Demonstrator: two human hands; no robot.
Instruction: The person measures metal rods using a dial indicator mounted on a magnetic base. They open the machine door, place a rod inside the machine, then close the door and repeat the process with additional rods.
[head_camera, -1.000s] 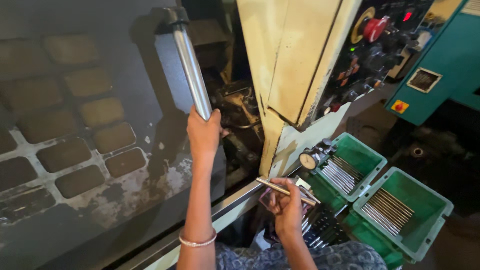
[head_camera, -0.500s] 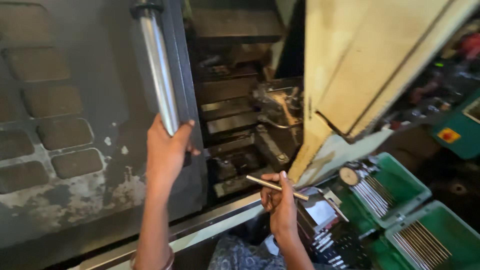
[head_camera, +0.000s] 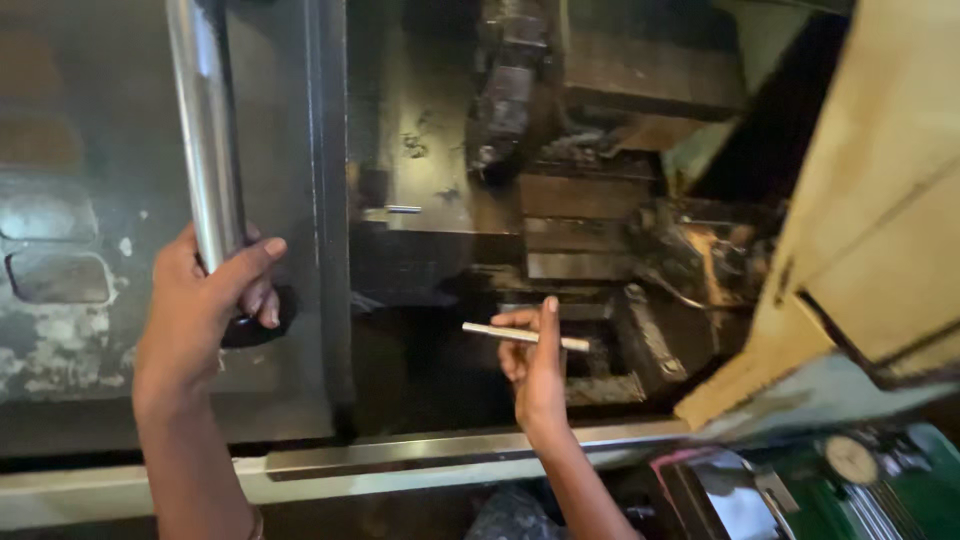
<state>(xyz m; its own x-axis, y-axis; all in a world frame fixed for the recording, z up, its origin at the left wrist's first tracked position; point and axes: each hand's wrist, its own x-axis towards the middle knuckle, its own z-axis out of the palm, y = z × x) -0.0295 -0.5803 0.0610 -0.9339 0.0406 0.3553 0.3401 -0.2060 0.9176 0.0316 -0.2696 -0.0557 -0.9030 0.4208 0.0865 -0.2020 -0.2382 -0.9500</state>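
Gripping door handle (head_camera: 205, 130) left hand (head_camera: 195, 310), right hand (head_camera: 535, 365) pinching rod (head_camera: 525, 336)

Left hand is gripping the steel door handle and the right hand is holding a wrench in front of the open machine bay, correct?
Not quite. In the head view the right hand holds a thin metal rod pinched in its fingers, not a wrench. The rest stands: the left hand grips the steel door handle, and the machine bay is open.

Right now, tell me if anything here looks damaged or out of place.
The grey door panel left of the left hand has patchy, flaking paint. The machine interior looks grimy. Otherwise nothing stands out: the right hand holds a thin rod level.
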